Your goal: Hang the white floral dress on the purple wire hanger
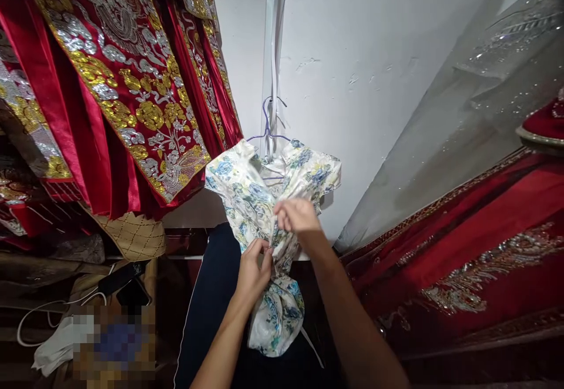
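A small floral dress (264,201), white with blue flowers, hangs on a thin purple wire hanger (267,127) against a pale wall (361,83), between a red robe with gold and silver embroidery (123,83) on the left and more red embroidered cloth (462,260) on the right. Both hands work at the front of the dress, near its middle. The left hand (253,271) is curled closed, pinching a fold of the fabric from below; the right hand (297,217) sits just above it, fingers bunched tight on the cloth as well, and the two nearly touch. Whether they grip a button, a tie or only the seam is hidden by the fingers. The lower part of the dress hangs gathered in front of a dark garment with a white stripe (211,307). It looks like a fastening or seam is being handled, and that calls for keeping the cloth taut between the two pinches, pulling gently so the satin-like fabric does not slip or the hanger tip off its hook, and working with fingertips rather than the whole hand, since the material seems thin and likely to crease
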The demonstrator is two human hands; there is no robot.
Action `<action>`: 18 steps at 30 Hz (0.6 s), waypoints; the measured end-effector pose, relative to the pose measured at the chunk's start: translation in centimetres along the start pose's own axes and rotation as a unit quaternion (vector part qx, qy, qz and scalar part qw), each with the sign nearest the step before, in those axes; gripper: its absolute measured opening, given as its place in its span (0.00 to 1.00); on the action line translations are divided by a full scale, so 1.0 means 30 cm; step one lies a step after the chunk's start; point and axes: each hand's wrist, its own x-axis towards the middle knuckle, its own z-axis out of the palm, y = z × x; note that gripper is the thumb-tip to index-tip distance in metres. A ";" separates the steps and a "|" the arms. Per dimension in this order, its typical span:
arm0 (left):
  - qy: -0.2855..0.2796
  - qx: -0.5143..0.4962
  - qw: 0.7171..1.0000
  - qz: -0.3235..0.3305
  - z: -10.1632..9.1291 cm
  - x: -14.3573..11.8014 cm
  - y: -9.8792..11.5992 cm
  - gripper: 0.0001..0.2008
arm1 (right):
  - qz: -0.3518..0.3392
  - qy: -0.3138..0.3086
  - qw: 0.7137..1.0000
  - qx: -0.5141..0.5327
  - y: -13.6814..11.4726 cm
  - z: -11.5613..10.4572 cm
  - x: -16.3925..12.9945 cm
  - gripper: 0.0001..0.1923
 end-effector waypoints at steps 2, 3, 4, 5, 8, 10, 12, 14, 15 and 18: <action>-0.027 0.043 0.999 0.014 -0.002 0.017 -0.033 0.09 | -0.062 0.037 0.997 0.038 -0.098 -0.018 0.116 0.09; -0.044 0.065 0.997 0.018 -0.008 0.030 -0.047 0.08 | -0.075 0.047 0.994 0.063 -0.146 -0.022 0.166 0.08; -0.069 0.086 0.994 0.019 -0.019 0.049 -0.056 0.08 | -0.083 0.059 0.991 0.088 -0.190 -0.021 0.207 0.08; -0.102 0.107 0.989 0.013 -0.035 0.074 -0.058 0.07 | -0.096 0.070 0.987 0.110 -0.227 -0.017 0.236 0.07; -0.209 0.146 0.967 0.004 -0.118 0.180 0.005 0.07 | -0.127 0.072 0.983 0.116 -0.286 0.007 0.249 0.08; -0.178 0.121 0.975 0.059 -0.188 0.269 0.100 0.06 | -0.146 0.052 0.985 0.070 -0.286 0.022 0.218 0.08; -0.032 0.063 0.989 0.130 -0.252 0.359 0.215 0.15 | -0.166 0.031 0.986 0.014 -0.275 0.029 0.181 0.09; 0.067 0.049 0.975 0.208 -0.296 0.439 0.322 0.17 | -0.188 0.017 0.982 -0.028 -0.267 0.030 0.158 0.10; 0.077 0.062 0.964 0.245 -0.308 0.472 0.366 0.14 | -0.199 0.013 0.979 -0.041 -0.265 0.029 0.155 0.10; 0.085 0.114 0.938 0.316 -0.324 0.537 0.447 0.07 | -0.222 0.032 0.973 -0.055 -0.241 0.025 0.168 0.10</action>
